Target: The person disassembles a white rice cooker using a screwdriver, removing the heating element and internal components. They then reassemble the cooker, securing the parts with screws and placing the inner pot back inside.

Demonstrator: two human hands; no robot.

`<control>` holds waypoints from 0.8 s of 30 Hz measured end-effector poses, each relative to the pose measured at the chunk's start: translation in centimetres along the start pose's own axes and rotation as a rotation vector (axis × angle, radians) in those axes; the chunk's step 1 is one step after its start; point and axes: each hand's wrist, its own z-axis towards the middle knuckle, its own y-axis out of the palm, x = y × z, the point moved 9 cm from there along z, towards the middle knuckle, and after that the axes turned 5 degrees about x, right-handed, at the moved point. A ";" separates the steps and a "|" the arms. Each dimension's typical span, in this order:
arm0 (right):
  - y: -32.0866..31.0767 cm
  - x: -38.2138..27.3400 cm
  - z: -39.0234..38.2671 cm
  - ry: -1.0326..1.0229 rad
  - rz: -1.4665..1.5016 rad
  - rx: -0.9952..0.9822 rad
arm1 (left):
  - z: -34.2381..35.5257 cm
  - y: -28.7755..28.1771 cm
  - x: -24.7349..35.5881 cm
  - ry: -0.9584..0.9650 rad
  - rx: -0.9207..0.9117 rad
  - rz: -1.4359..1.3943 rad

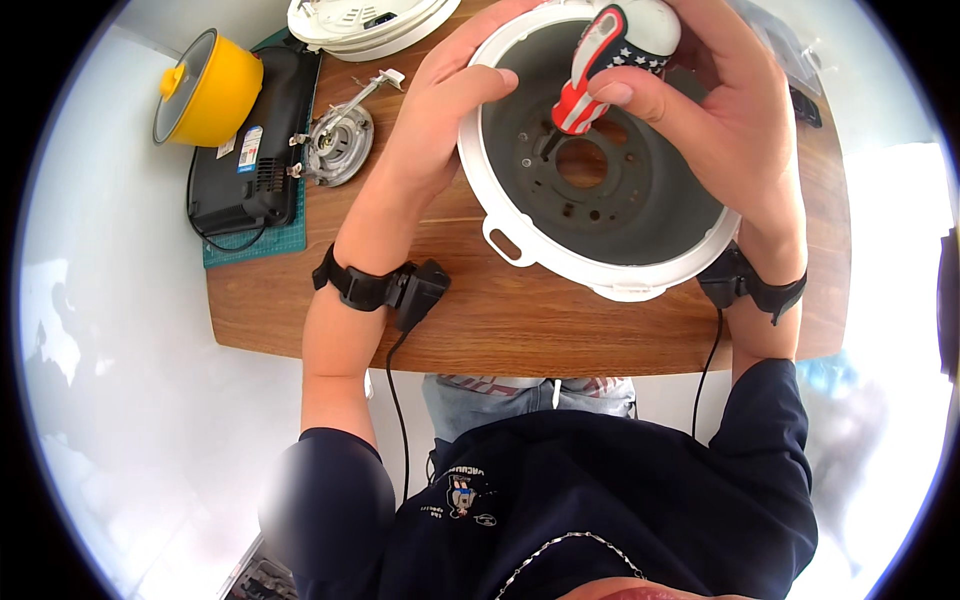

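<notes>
Open wood runs between the white-rimmed tub (565, 265), at far right, and the near edge of the surface (520, 335); a black appliance (222, 187) on a green mat (290, 236) fills the far left. The left hand (432, 115) grips the tub's rim, the right hand (738, 135) a screwdriver (612, 58) slanting into it. Pale floor (110, 340) shows leftward

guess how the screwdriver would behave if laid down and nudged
The screwdriver would probably roll, since its handle looks rounded. It should be stiff, as the exposed shaft looks straight. It may be handle-heavy, the handle being far thicker than the shaft.
</notes>
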 end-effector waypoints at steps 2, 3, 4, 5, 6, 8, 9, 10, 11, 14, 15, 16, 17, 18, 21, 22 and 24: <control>0.4 0.4 -0.1 -0.065 -0.002 -0.012 | -0.1 0.3 0.1 0.048 -0.007 -0.031; 0.6 0.6 -0.2 -0.106 -0.011 -0.011 | -0.2 1.0 0.3 0.063 -0.042 -0.072; 0.4 0.6 -0.2 -0.143 -0.031 -0.006 | -0.2 1.8 0.5 0.076 -0.086 -0.121; 0.4 0.7 -0.2 -0.171 -0.037 0.004 | 0.0 2.1 0.5 0.068 -0.065 -0.081; 0.4 0.6 -0.3 -0.180 -0.040 0.006 | 0.3 2.4 0.6 0.061 -0.043 -0.040; 0.7 0.4 -0.4 -0.183 -0.034 -0.003 | 0.3 2.3 0.4 0.071 -0.043 -0.012; 0.8 0.4 -0.4 -0.183 -0.018 -0.002 | 0.3 1.9 0.1 0.086 -0.067 -0.027; 1.0 0.5 -0.4 -0.182 -0.002 -0.003 | 0.3 2.1 0.2 0.104 -0.089 -0.042; 1.1 0.6 -0.5 -0.189 0.025 0.006 | 0.1 1.5 -0.1 0.060 0.053 0.012; 1.3 0.3 -0.7 -0.252 -0.004 0.033 | -0.1 2.6 0.6 0.156 -0.078 -0.019; 1.3 0.2 -0.8 -0.274 -0.016 0.042 | -0.1 2.3 0.4 0.145 -0.042 -0.003; 1.2 0.1 -0.9 -0.295 -0.027 0.053 | -0.1 2.0 0.3 0.132 -0.005 0.015; 1.0 0.0 -0.9 -0.309 -0.022 0.064 | -0.2 1.6 0.1 0.118 0.033 0.033; 1.0 0.3 -0.9 -0.313 -0.003 0.077 | -0.2 1.7 0.2 0.142 -0.006 0.036; 1.0 0.9 -1.0 -0.307 0.034 0.097 | -0.1 1.6 0.3 0.208 -0.126 0.047; 1.1 0.8 -1.0 -0.301 0.015 0.091 | 0.0 1.3 0.2 0.212 -0.120 0.051; 0.9 -0.3 -1.0 -0.296 -0.090 0.053 | -0.1 1.0 0.1 0.220 -0.109 0.059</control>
